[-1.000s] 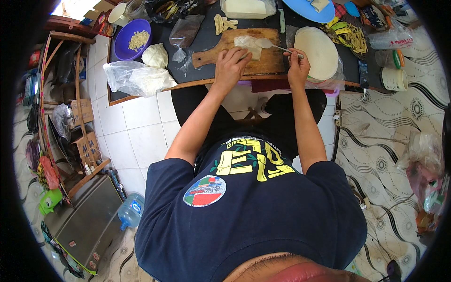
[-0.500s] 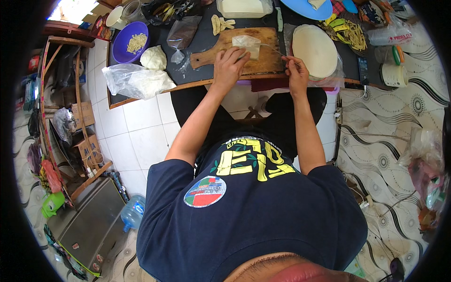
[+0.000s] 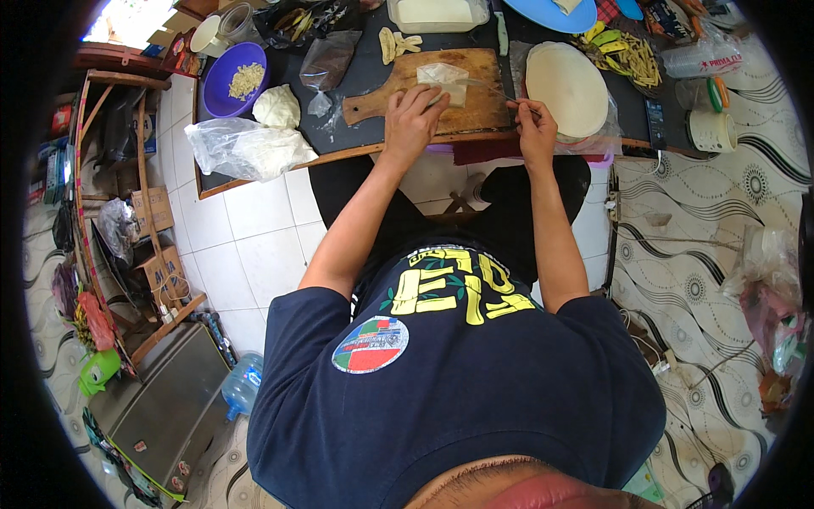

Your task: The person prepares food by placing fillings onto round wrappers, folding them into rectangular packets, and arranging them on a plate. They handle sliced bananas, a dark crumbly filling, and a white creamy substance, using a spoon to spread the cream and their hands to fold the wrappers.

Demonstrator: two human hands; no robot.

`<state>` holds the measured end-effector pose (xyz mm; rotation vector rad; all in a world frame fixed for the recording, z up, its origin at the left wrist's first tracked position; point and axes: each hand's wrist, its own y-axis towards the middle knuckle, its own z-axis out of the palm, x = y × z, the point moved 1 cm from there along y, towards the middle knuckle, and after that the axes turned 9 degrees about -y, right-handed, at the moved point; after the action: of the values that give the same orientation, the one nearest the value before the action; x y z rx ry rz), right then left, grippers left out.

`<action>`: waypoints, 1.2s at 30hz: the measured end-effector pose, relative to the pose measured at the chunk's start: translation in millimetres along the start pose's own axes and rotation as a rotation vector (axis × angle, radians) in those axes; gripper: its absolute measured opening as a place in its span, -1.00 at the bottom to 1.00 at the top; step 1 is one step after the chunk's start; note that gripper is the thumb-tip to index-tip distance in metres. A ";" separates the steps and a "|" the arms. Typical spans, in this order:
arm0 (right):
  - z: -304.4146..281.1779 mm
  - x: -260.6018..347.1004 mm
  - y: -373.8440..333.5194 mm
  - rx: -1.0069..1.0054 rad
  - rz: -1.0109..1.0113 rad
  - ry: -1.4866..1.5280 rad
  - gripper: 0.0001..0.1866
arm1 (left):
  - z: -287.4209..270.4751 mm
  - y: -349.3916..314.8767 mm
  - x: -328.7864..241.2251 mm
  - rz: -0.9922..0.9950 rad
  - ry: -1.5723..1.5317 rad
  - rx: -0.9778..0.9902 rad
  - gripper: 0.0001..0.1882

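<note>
A small folded pale wrapper sheet (image 3: pixel 449 75) lies on a wooden cutting board (image 3: pixel 482 114) with its handle toward the left. My left hand (image 3: pixel 413 116) rests at the wrapper's near left side, fingers bent and thumb and fingertips on its edge. From the right, my right hand (image 3: pixel 534 127) pinches the end of a thin metal utensil (image 3: pixel 490 86), whose other end reaches over the wrapper. The utensil's tip is too small to make out. A stack of round pale wrappers (image 3: pixel 566 92) lies just right of the board.
Left are a purple bowl (image 3: pixel 222 89) of pale pieces, a white bundle (image 3: pixel 276 107) and a plastic bag (image 3: pixel 246 146). Peeled banana pieces (image 3: pixel 397 44), a clear tray (image 3: pixel 439 27) and a knife (image 3: pixel 502 36) lie beyond the board. Banana peels (image 3: pixel 627 61) and a phone (image 3: pixel 655 125) are right.
The wrapper's near part now looks folded over, with an edge across it. Both hands stay in nearly the same places, and the utensil still lies over the wrapper.
</note>
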<state>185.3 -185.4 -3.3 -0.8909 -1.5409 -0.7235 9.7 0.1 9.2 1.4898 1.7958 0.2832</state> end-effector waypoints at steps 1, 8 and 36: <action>-0.5 1.6 0.1 -0.003 0.015 0.017 -0.81 | 0.2 -0.3 0.4 0.000 0.005 -0.003 -0.65; 1.5 13.0 -0.7 -0.046 -0.135 -0.230 -0.80 | -1.5 0.9 -0.5 0.001 0.005 -0.009 -0.66; 5.5 75.8 -13.6 -0.050 -0.337 -0.520 -0.82 | 0.0 -1.1 0.9 0.002 0.006 -0.018 -0.64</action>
<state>166.7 -176.8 71.1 -0.9104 -2.1792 -0.8110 8.9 0.6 8.2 1.4801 1.7916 0.3046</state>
